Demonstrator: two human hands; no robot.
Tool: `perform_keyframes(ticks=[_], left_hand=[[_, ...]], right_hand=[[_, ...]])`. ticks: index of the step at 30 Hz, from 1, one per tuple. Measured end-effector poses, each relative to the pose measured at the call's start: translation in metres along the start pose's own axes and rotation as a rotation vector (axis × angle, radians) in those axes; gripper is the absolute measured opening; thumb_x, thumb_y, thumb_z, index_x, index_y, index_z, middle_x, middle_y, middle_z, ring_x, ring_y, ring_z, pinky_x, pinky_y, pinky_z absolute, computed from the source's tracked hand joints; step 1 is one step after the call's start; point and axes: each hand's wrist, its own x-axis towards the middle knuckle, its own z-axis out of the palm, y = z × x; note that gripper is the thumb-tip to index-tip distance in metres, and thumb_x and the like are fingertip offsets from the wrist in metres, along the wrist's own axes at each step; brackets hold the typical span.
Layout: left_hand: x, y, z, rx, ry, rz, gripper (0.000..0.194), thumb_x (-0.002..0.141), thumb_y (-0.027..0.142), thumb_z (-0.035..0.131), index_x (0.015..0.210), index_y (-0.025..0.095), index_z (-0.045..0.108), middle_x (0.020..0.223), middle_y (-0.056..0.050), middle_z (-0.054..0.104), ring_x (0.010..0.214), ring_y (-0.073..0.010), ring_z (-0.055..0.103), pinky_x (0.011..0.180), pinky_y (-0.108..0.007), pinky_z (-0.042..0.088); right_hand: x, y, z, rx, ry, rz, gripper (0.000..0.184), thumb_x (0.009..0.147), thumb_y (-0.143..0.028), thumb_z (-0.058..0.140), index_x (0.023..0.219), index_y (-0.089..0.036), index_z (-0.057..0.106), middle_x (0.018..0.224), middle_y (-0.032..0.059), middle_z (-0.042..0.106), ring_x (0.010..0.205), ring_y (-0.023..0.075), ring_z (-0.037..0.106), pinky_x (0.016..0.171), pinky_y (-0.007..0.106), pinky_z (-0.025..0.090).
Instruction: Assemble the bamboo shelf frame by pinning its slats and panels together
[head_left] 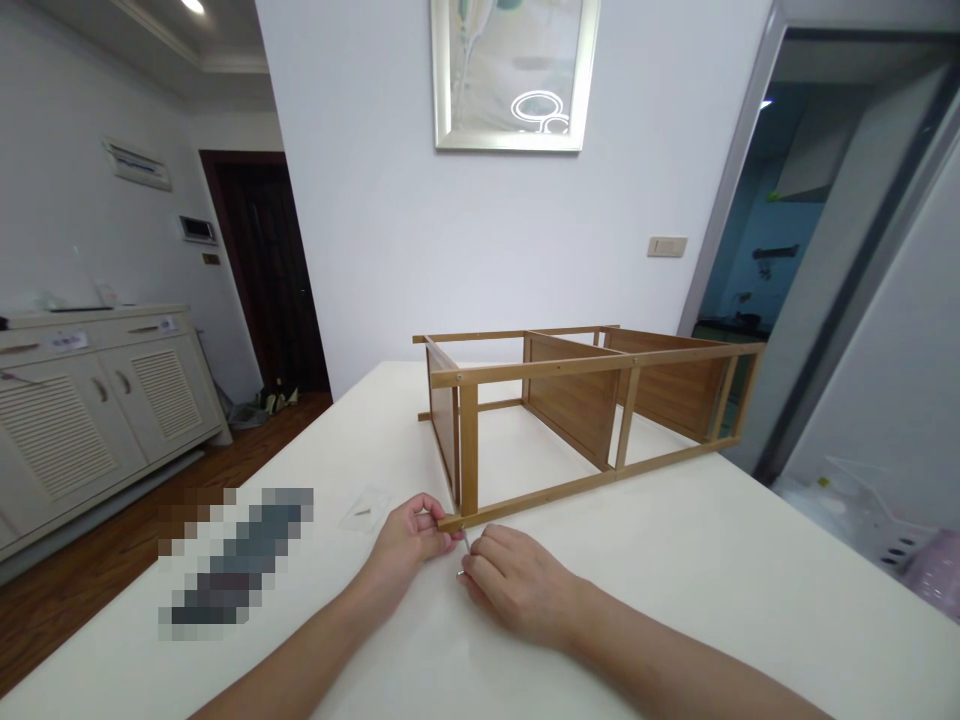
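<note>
A wooden shelf frame (551, 372) lies on its side on the white table (660, 620). My left hand (409, 535) is closed on the near left end of its lower rail (540, 495), thumb and fingers around the tip. In my right hand (517, 580) is a thin metal hex key (466, 541), pinched between the fingers. The key's tip meets the rail at a fastener close to my left fingertips. My right fingers cover part of the key. Left of my left hand lies a small clear plastic bag (367, 505) with a screw (363, 512) in or on it.
A pixelated dark object (244, 560) lies on the table's left side. Behind the frame rises a white wall with a picture (516, 140). A white cabinet (97, 400) stands at left. A white plastic basket (862, 520) is beyond the right table edge.
</note>
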Motion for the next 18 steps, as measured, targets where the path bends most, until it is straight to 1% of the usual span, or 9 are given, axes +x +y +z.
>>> perform_keyframes(ticks=[3,5,7,9,11,14,18], left_hand=[[-0.001,0.002,0.000,0.019,-0.023,0.004,0.036,0.054,0.014,0.080,0.074,0.019,0.051,0.072,-0.004,0.072,0.071,-0.0168,0.067,0.069,-0.026,0.049],[-0.001,0.003,0.000,0.028,-0.035,0.001,0.035,0.054,0.015,0.080,0.073,0.019,0.050,0.072,-0.004,0.072,0.071,-0.0173,0.067,0.068,-0.026,0.049],[-0.002,0.004,0.001,0.027,-0.031,-0.005,0.035,0.054,0.015,0.080,0.073,0.019,0.051,0.071,-0.004,0.072,0.071,-0.0176,0.067,0.067,-0.026,0.048],[-0.003,0.005,0.002,0.020,-0.020,-0.010,0.035,0.054,0.015,0.079,0.074,0.019,0.051,0.071,-0.003,0.072,0.070,-0.0174,0.067,0.068,-0.026,0.048],[-0.003,0.006,0.002,0.012,-0.011,-0.014,0.035,0.054,0.013,0.078,0.076,0.019,0.051,0.072,-0.004,0.073,0.071,-0.0170,0.066,0.069,-0.026,0.047],[-0.003,0.005,0.001,-0.012,-0.009,-0.022,0.036,0.055,0.012,0.076,0.078,0.019,0.050,0.073,-0.004,0.073,0.070,-0.0164,0.066,0.071,-0.026,0.047],[-0.003,0.005,0.000,-0.030,-0.017,-0.029,0.037,0.054,0.011,0.076,0.078,0.019,0.048,0.073,-0.004,0.073,0.070,-0.0156,0.066,0.071,-0.026,0.046]], right_hand=[[0.002,-0.004,0.004,0.134,0.085,0.131,0.012,0.091,-0.015,0.045,0.080,-0.019,0.049,0.070,0.0016,0.053,0.064,0.0147,0.046,0.058,0.027,0.038],[0.001,-0.005,0.005,0.274,0.121,0.244,0.006,0.088,-0.015,0.045,0.085,-0.020,0.047,0.071,0.0005,0.054,0.064,0.0138,0.048,0.057,0.025,0.039],[0.000,-0.005,0.003,0.413,0.129,0.324,0.007,0.088,-0.014,0.045,0.092,-0.020,0.047,0.073,-0.0004,0.056,0.064,0.0127,0.051,0.058,0.023,0.042],[-0.003,-0.004,0.001,0.508,0.118,0.364,0.008,0.089,-0.014,0.044,0.093,-0.020,0.047,0.075,-0.0003,0.059,0.066,0.0122,0.054,0.060,0.023,0.044],[-0.005,-0.004,0.000,0.547,0.104,0.389,0.006,0.091,-0.015,0.045,0.092,-0.021,0.048,0.078,0.0005,0.061,0.069,0.0124,0.058,0.063,0.023,0.046],[-0.010,-0.002,0.001,0.535,0.085,0.391,0.005,0.092,-0.017,0.047,0.094,-0.021,0.049,0.082,0.0015,0.064,0.073,0.0131,0.060,0.067,0.024,0.048],[-0.013,0.001,0.002,0.412,0.073,0.281,0.005,0.094,-0.019,0.049,0.098,-0.020,0.049,0.082,0.0031,0.063,0.073,0.0140,0.059,0.068,0.025,0.048]])
